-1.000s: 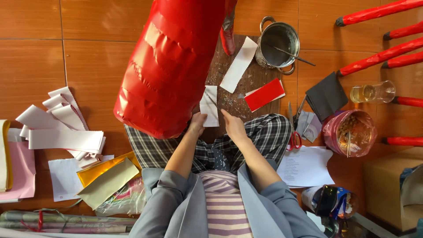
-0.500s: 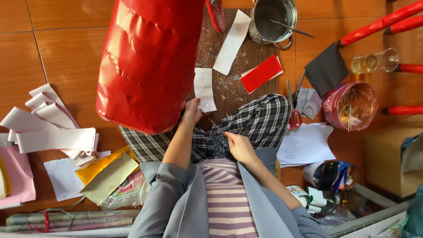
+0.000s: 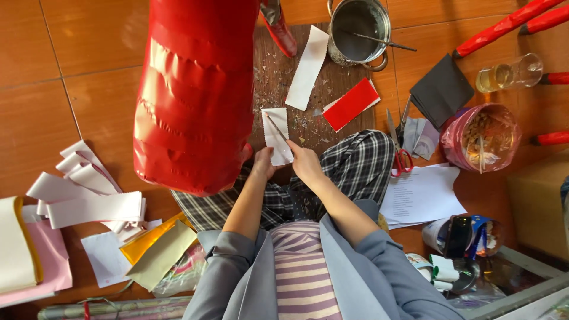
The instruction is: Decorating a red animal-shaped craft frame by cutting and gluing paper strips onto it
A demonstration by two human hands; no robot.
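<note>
Far to the left of the hands, a loose heap of white paper strips (image 3: 83, 198) lies on the tiled floor (image 3: 71, 89), with yellow and olive sheets (image 3: 157, 249) nearer the person's knee. A big red foil-wrapped cylinder (image 3: 192, 95) stands just left of the left hand (image 3: 262, 163), its lower edge almost touching the wrist.

The left hand pinches the lower edge of a small white paper piece (image 3: 276, 135), which rests on a wooden board (image 3: 314, 118) speckled with scraps. The right hand (image 3: 305, 161) is closed around a thin stick-like tool (image 3: 276, 126), whether brush or blade I cannot tell, whose tip lies on the paper. Both hands sit close together over the person's checked trousers.

Beyond the hands lie a long white strip (image 3: 307, 68) and a red strip with a white edge (image 3: 351, 104). A metal pot (image 3: 360, 29) with a stick across it stands at the far end of the board. To the right of the right hand lie red-handled scissors (image 3: 400, 155), dark grey sheets (image 3: 441, 89), a pink-lined bucket (image 3: 481, 137), a glass jar (image 3: 512, 72) on its side and a printed sheet (image 3: 422, 194).

The paper is held at one edge only, so a firm stroke could likely drag or crease it. The cylinder leans near the left arm, and a nudge from the elbow may tip it onto the board.
</note>
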